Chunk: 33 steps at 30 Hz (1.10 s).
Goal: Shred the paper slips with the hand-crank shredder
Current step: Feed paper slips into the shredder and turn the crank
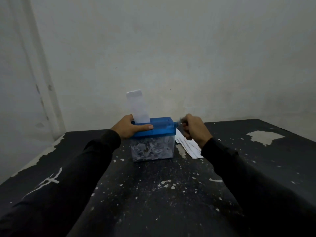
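I see the hand-crank shredder (154, 132) in the middle of the frame, standing on a dark table (153, 194) with chipped paint. My left hand (129, 128) holds its blue top, thumb along the front edge, fingers over the back. One paper slip (138, 106) stands upright in the slot, just beside this hand. My right hand (194, 129) is curled around the crank (179, 123) at the right end of the shredder; the crank is blurred. The clear bin (152, 149) below is full of shreds. More paper slips (189, 147) lie flat on the table right of the shredder, partly hidden behind my right wrist.
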Available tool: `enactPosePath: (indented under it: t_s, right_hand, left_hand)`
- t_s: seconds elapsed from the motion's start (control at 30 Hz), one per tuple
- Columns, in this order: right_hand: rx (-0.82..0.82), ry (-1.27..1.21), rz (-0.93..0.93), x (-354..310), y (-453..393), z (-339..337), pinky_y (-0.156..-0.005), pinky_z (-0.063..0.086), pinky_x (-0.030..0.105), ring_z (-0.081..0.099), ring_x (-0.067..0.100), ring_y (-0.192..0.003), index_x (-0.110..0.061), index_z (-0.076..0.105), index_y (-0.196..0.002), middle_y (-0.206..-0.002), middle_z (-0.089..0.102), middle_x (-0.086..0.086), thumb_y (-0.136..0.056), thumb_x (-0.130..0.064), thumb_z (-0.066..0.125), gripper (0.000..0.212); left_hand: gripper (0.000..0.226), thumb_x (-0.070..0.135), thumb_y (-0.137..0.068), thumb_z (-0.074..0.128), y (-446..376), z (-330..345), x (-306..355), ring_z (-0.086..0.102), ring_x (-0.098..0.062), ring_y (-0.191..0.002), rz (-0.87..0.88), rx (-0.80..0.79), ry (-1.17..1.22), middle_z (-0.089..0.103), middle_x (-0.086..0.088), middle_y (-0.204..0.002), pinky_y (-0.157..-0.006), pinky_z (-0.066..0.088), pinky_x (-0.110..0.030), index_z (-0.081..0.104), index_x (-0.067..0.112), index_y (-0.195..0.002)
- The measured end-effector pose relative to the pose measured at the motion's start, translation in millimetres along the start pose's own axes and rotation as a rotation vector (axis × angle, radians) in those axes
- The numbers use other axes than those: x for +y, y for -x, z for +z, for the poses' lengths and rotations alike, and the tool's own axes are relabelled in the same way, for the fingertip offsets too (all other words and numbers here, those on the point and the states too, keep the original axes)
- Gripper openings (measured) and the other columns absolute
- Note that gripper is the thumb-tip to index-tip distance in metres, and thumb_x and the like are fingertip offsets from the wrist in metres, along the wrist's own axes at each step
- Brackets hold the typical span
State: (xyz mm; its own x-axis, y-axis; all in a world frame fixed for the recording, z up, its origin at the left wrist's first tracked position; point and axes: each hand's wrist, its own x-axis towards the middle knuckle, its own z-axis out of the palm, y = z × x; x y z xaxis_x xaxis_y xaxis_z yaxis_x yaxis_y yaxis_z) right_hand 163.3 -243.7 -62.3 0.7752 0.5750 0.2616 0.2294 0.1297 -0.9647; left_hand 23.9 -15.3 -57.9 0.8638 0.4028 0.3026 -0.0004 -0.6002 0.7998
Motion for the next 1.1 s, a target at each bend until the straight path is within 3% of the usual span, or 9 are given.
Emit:
enactPosePath:
  t_s: [0.13,0.27,0.37,0.5,0.57,0.7,0.8,0.97,1.1]
  right_hand:
    - [-0.044,0.119,-0.053,-13,-35,-2,-0.044,0.031,0.024,0.037,0.011,-0.046,-0.015,0.057,-0.076,-0.055,0.044,-0.008,-0.105,-0.034,0.048,0.036]
    - [0.081,0.253,0.028,10,-72,5,-0.043,0.043,0.023,0.053,0.019,-0.059,-0.013,0.052,-0.109,-0.085,0.061,0.008,-0.098,-0.042,0.062,0.032]
    - [0.126,0.165,0.010,40,-77,12,-0.038,0.039,0.024,0.050,0.020,-0.050,-0.008,0.058,-0.099,-0.075,0.062,0.012,-0.097,-0.033,0.066,0.026]
    - [0.142,0.398,-0.013,60,-67,6,-0.045,0.042,0.026,0.055,0.020,-0.054,-0.007,0.064,-0.078,-0.069,0.064,0.010,-0.096,-0.020,0.062,0.023]
    - [0.055,0.450,0.031,70,-49,1,-0.051,0.042,0.026,0.052,0.016,-0.055,-0.009,0.064,-0.074,-0.067,0.062,0.006,-0.100,-0.022,0.057,0.030]
    - [0.056,0.528,-0.035,71,-12,-2,-0.051,0.035,0.023,0.042,0.008,-0.051,-0.016,0.053,-0.063,-0.058,0.051,-0.005,-0.104,-0.026,0.048,0.043]
    - [0.119,0.436,-0.127,66,10,1,-0.056,0.037,0.028,0.041,0.012,-0.057,-0.019,0.048,-0.063,-0.061,0.048,-0.002,-0.106,-0.030,0.044,0.044]
    - [0.142,0.222,-0.254,44,9,2,-0.056,0.035,0.021,0.042,0.008,-0.062,-0.019,0.052,-0.066,-0.066,0.049,-0.004,-0.102,-0.014,0.045,0.037]
    - [0.132,0.170,-0.348,28,-9,8,-0.062,0.044,0.016,0.052,-0.002,-0.065,-0.009,0.062,-0.085,-0.076,0.059,-0.006,-0.108,-0.029,0.044,0.035]
  left_hand:
    - [0.047,0.037,-0.078,0.085,0,2,2,0.067,-0.003,-0.097,0.017,-0.005,0.014,0.071,0.012,-0.110,-0.077,0.050,-0.014,0.067,0.022,-0.119]
    - [0.055,0.045,-0.075,0.084,1,1,0,0.067,-0.011,-0.100,0.019,-0.013,0.012,0.071,0.007,-0.112,-0.083,0.053,-0.021,0.067,0.021,-0.121]
    - [0.056,0.045,-0.075,0.083,1,2,-1,0.068,-0.012,-0.100,0.016,-0.014,0.012,0.072,0.005,-0.113,-0.086,0.054,-0.024,0.067,0.019,-0.122]
    - [0.042,0.039,-0.080,0.083,3,0,1,0.068,-0.006,-0.096,0.008,-0.011,0.015,0.072,0.009,-0.108,-0.077,0.052,-0.015,0.067,0.024,-0.116]
    - [0.036,0.036,-0.082,0.083,4,1,-1,0.067,-0.002,-0.092,-0.004,-0.001,0.027,0.071,0.013,-0.104,-0.069,0.050,-0.009,0.066,0.025,-0.113]
    - [0.046,0.040,-0.079,0.084,3,2,3,0.067,-0.007,-0.097,-0.007,0.017,0.026,0.071,0.011,-0.107,-0.073,0.049,-0.013,0.067,0.022,-0.118]
    - [0.046,0.039,-0.079,0.084,2,2,2,0.065,-0.007,-0.097,-0.032,0.007,0.036,0.069,0.011,-0.107,-0.079,0.051,-0.019,0.065,0.023,-0.117]
    - [0.040,0.037,-0.080,0.084,1,1,3,0.064,-0.005,-0.091,-0.051,0.007,0.030,0.069,0.012,-0.102,-0.072,0.048,-0.016,0.065,0.023,-0.113]
    - [0.046,0.038,-0.078,0.084,1,1,4,0.065,-0.007,-0.094,-0.046,0.004,0.032,0.069,0.009,-0.105,-0.077,0.051,-0.020,0.066,0.021,-0.116]
